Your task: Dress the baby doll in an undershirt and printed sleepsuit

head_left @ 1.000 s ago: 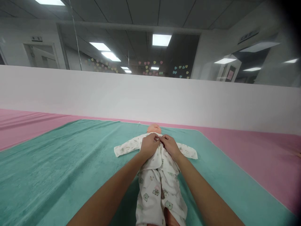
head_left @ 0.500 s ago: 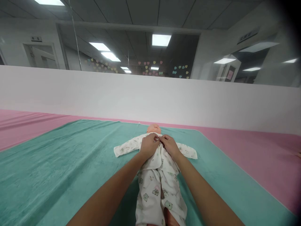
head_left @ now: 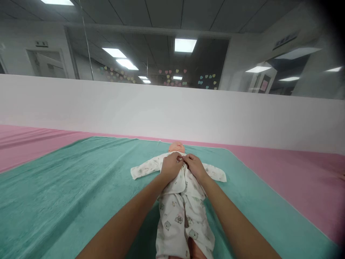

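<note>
A baby doll [head_left: 176, 147] lies on its back on a teal towel [head_left: 81, 187], head away from me, dressed in a white printed suit [head_left: 183, 216]. My left hand [head_left: 170, 166] and my right hand [head_left: 194, 166] rest on the doll's chest just below the neck. Both hands are closed in a pinch on the suit's front edges, fingertips meeting at the collar. The doll's sleeves stretch out to either side. Its legs point toward me between my forearms.
The teal towel lies over a pink sheet [head_left: 291, 176]. A low white wall [head_left: 172, 115] runs behind it, with glass panes above. A bit of another person's hand [head_left: 342, 176] shows at the far right edge.
</note>
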